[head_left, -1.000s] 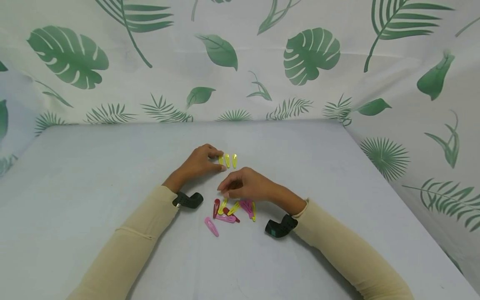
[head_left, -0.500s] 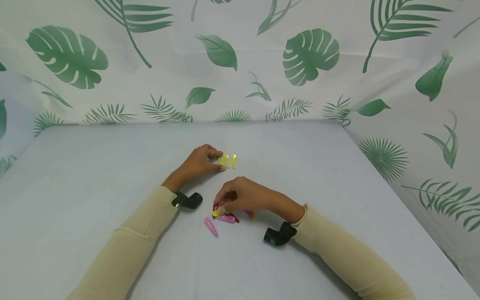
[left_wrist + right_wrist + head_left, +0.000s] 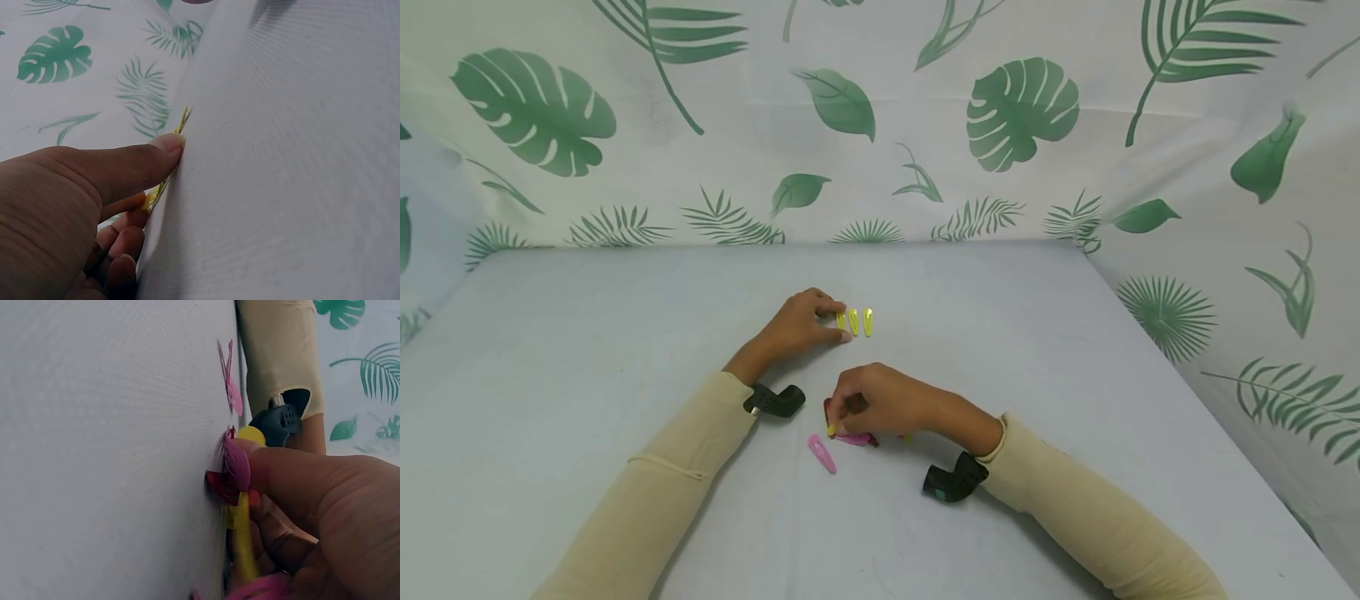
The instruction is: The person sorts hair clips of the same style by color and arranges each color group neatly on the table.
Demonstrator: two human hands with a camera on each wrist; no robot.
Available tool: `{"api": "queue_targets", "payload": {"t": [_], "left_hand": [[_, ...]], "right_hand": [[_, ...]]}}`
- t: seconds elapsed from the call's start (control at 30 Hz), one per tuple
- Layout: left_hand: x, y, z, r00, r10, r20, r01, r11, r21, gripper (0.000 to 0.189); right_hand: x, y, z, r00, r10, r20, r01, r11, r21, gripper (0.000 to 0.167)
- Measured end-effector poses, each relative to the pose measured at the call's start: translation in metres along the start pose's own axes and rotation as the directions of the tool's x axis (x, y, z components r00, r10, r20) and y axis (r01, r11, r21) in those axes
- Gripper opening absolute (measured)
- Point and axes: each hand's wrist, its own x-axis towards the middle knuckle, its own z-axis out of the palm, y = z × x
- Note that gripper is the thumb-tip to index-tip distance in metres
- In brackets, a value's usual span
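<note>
Snap hair clips lie on the white-covered table. My left hand (image 3: 801, 323) holds the leftmost yellow hair clip (image 3: 841, 320) of a short row between thumb and fingers; two more yellow clips, a middle one (image 3: 853, 322) and a right one (image 3: 868, 322), stand side by side. Over the mixed pile, my right hand (image 3: 883, 404) pinches another yellow hair clip (image 3: 251, 434), its round end showing past the thumb in the right wrist view. Around those fingertips are a pink clip (image 3: 237, 464) and a red clip (image 3: 220, 487). The hand hides most of the pile in the head view.
A single pink clip (image 3: 822, 454) lies at the near left of the pile. Both wrists wear black cameras, one of them the left camera (image 3: 778, 402). A leaf-print cloth (image 3: 880, 150) hangs behind the white table (image 3: 625, 333) and along its right side.
My right hand has come down and nearer over the pile, now pinching a yellow clip and covering several others. The left hand stays at the row of yellow clips.
</note>
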Motion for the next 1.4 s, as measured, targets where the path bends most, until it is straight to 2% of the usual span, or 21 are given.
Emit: {"api": "queue_targets", "payload": {"t": [0.2, 0.4, 0.7, 0.93, 1.23, 1.4], "left_hand": [[-0.001, 0.000, 0.000, 1.000, -0.010, 0.000, 0.010, 1.000, -0.008, 0.051], [-0.002, 0.003, -0.001, 1.000, -0.022, 0.004, 0.022, 1.000, -0.013, 0.051], [-0.002, 0.006, -0.001, 0.999, -0.037, 0.010, 0.037, 0.999, -0.001, 0.051], [-0.002, 0.005, -0.001, 0.999, -0.041, 0.011, 0.040, 0.999, 0.019, 0.050], [0.000, 0.002, -0.001, 1.000, -0.015, 0.006, 0.015, 1.000, 0.027, 0.051], [0.001, 0.001, 0.000, 1.000, -0.023, 0.012, 0.022, 0.999, 0.024, 0.051]], "right_hand": [[0.000, 0.001, -0.001, 1.000, -0.022, -0.018, 0.022, 0.999, 0.041, 0.010], [0.001, 0.005, -0.003, 0.997, -0.013, -0.076, 0.021, 0.995, 0.100, 0.007], [0.001, 0.010, -0.008, 0.992, -0.014, -0.127, 0.033, 0.989, 0.143, 0.015], [0.002, 0.016, -0.015, 0.986, 0.025, -0.165, 0.005, 0.984, 0.176, 0.012], [0.002, 0.026, -0.026, 0.960, 0.055, -0.274, 0.013, 0.971, 0.240, 0.017], [0.001, 0.030, -0.031, 0.949, 0.075, -0.306, -0.001, 0.972, 0.236, 0.015]]}}
